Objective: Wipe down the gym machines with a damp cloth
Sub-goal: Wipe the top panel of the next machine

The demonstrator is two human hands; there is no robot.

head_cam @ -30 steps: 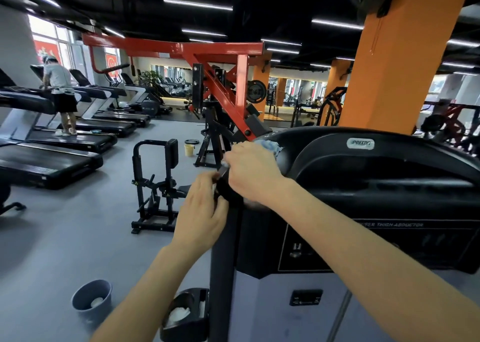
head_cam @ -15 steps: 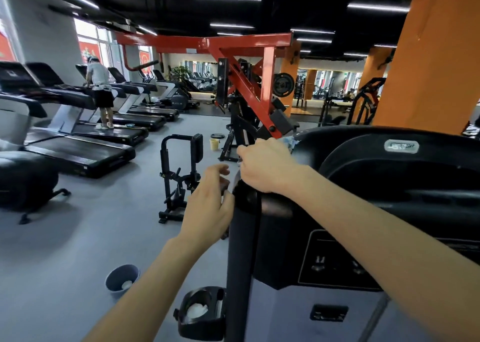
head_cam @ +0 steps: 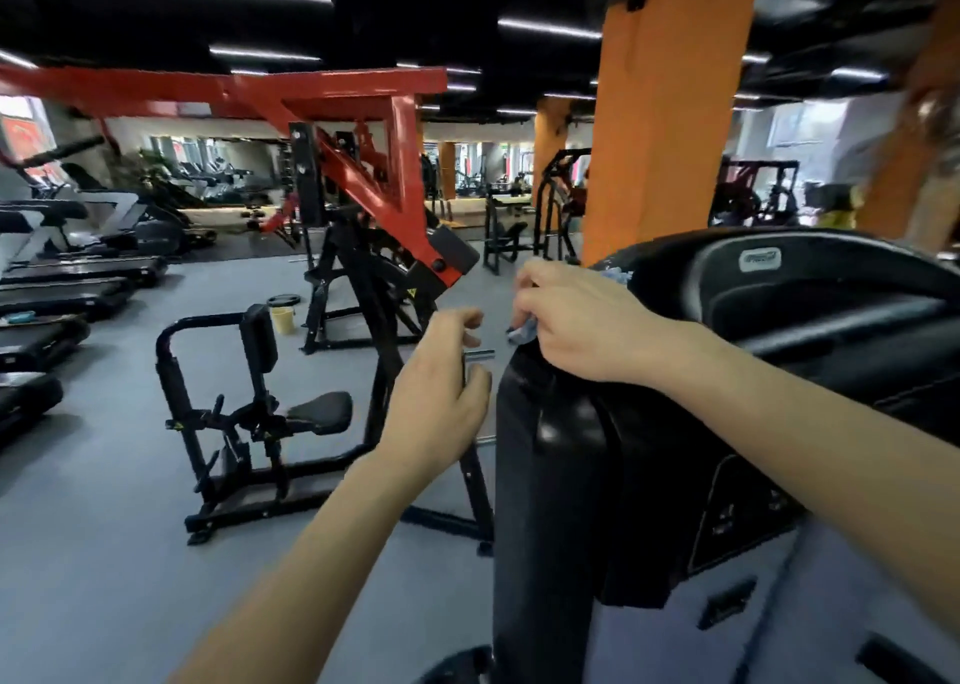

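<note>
- Fingers of the right hand (head_cam: 582, 320) curl round a crumpled pale-blue cloth (head_cam: 521, 331), pressing it on the top corner of the glossy black plastic machine shroud (head_cam: 561, 449).
- Fingers of the left hand (head_cam: 434, 403) curl just beside the shroud; blur hides whether they hold anything.
- Bunched so tightly, the cloth could skid off the rounded edge and leave patches unwiped.

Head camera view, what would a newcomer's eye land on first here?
Dead centre, the right hand grips a blue cloth against the top of the black machine cover. Behind it a big red steel frame spans the upper left, and an orange pillar rises at upper right.
</note>
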